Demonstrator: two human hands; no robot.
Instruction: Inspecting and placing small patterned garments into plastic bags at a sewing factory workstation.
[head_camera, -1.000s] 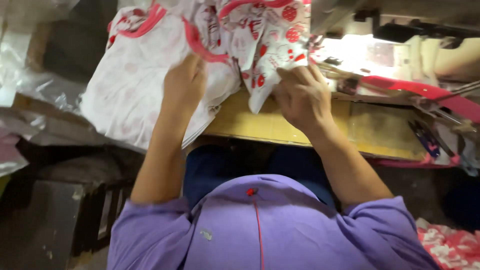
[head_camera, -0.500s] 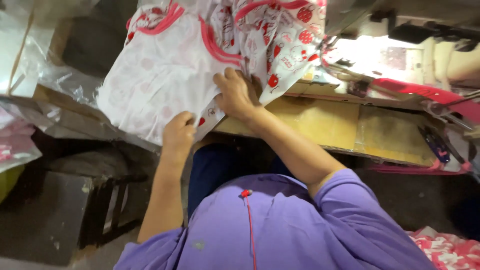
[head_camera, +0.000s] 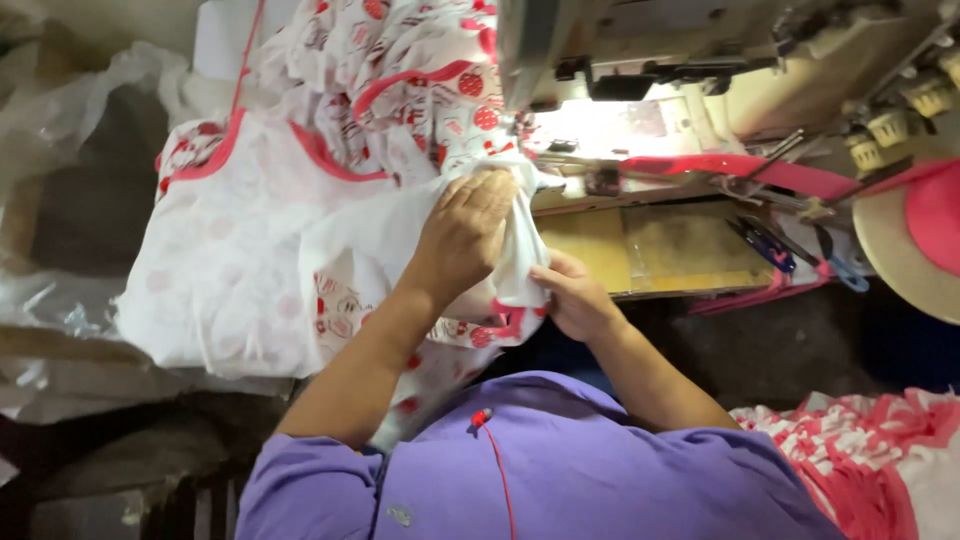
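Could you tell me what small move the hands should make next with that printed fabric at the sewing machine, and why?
Probably slide the bunched edge of the white and red printed fabric rightward, flat under the sewing machine head. The left hand presses on top, the right hand pinches the fold below, and the fabric sits just left of the lit needle area.

Purple short-sleeved shirt (head_camera: 560, 470), thin red cord with red bead down front.

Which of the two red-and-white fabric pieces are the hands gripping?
The strawberry-print white fabric on the sewing table, held by left hand and right hand. The striped fabric at lower right lies untouched.
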